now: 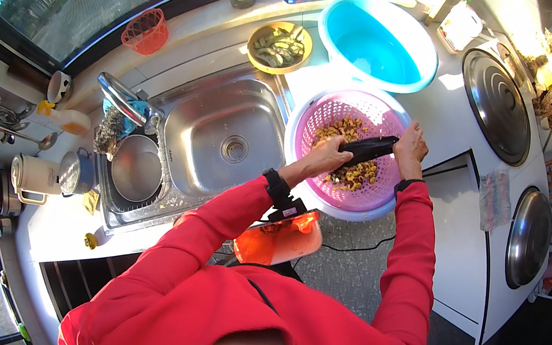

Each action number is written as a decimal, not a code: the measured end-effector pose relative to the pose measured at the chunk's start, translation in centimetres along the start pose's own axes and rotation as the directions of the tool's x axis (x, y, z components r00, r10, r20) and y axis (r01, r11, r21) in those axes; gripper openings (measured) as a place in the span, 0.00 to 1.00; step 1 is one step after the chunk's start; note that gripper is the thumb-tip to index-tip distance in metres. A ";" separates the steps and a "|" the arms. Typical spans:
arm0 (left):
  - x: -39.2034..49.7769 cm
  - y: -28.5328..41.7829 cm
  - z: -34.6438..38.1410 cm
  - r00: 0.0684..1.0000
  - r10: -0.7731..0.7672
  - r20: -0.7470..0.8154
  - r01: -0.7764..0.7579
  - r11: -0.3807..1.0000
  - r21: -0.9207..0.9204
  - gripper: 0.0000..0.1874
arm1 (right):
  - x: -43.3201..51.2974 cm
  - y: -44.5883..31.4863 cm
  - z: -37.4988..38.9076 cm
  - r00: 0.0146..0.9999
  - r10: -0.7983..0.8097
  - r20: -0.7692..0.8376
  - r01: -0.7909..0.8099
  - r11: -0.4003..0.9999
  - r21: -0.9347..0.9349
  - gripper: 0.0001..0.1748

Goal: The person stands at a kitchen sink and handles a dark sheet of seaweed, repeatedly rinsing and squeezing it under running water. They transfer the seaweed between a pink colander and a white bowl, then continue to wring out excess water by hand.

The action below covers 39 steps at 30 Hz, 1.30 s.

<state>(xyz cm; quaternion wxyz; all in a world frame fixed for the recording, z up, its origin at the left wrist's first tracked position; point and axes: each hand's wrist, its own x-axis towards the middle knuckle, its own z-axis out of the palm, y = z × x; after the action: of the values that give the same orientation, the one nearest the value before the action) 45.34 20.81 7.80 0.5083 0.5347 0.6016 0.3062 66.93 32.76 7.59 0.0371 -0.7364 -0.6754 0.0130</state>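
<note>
A long, dark, glossy object [369, 147] slants between my two hands, over a pink plastic colander [316, 118]; its exact kind is hard to make out. My left hand [330, 154] grips its lower left end, fingers curled around it. At the upper right end, my right hand [411, 145] holds on, above the colander's right rim. Small yellow-brown food pieces [355, 178] lie heaped in the colander, partly hidden by the object and my left hand. Around the colander shows the pale rim of a basin [292, 145].
Left of the colander is a stainless steel sink [201, 159] with a faucet [123, 98]. Behind stand a blue basin [380, 52] and a yellow bowl [278, 48] of sliced vegetables. Metal lids [495, 106] cover round openings at right. An orange container [277, 245] sits below my left forearm.
</note>
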 end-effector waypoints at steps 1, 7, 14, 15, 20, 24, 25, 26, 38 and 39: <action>0.1 -0.3 0.4 1.000 0.015 0.005 -0.015 1.000 0.002 0.18 | 0.3 0.0 0.1 1.000 -0.023 0.006 0.023 1.000 0.010 0.23; 1.1 0.7 1.9 1.000 -0.005 0.015 0.006 0.994 -0.107 0.18 | 0.7 1.3 -0.7 0.997 -0.047 0.058 0.048 0.999 -0.025 0.15; -0.1 3.4 -1.2 0.987 0.158 -0.036 -0.161 0.977 -0.139 0.16 | -0.6 1.4 -6.4 0.985 -0.126 -0.120 0.122 0.992 -0.041 0.12; -0.5 3.9 -2.1 0.974 0.221 -0.053 -0.227 0.958 -0.173 0.16 | -0.7 1.4 -7.7 0.980 -0.166 -0.112 0.166 0.986 -0.007 0.12; -3.6 7.9 -6.8 0.950 0.298 -0.096 -0.308 0.945 -0.112 0.13 | -2.2 0.6 -14.4 0.911 -0.366 -0.192 0.392 0.912 0.122 0.14; -7.3 10.2 -10.4 0.807 0.529 -0.263 -0.505 0.849 0.156 0.11 | -3.3 -1.7 -18.5 0.882 -0.437 -0.177 0.471 0.819 0.327 0.15; -8.1 10.4 -11.6 0.759 0.584 -0.289 -0.539 0.812 0.225 0.10 | -3.7 -2.5 -19.1 0.867 -0.451 -0.210 0.498 0.785 0.368 0.16; -8.9 10.6 -13.1 0.682 0.660 -0.314 -0.579 0.750 0.318 0.09 | -3.9 -3.7 -19.6 0.866 -0.460 -0.194 0.496 0.751 0.436 0.17; -14.8 0.3 -35.4 0.509 0.764 -0.397 -0.217 0.560 0.799 0.10 | -8.1 -29.4 -11.2 0.646 -0.759 0.083 0.604 0.574 0.552 0.17; -15.3 -1.9 -35.6 0.566 0.683 -0.461 -0.192 0.654 0.732 0.10 | -8.5 -31.5 -9.3 0.598 -0.791 0.127 0.638 0.566 0.521 0.18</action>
<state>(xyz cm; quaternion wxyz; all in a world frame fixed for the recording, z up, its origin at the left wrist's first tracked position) 9.90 11.98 20.94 -0.0635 0.6463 0.6472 0.3992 35.51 26.66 18.92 0.0783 -0.3500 -0.8929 0.2721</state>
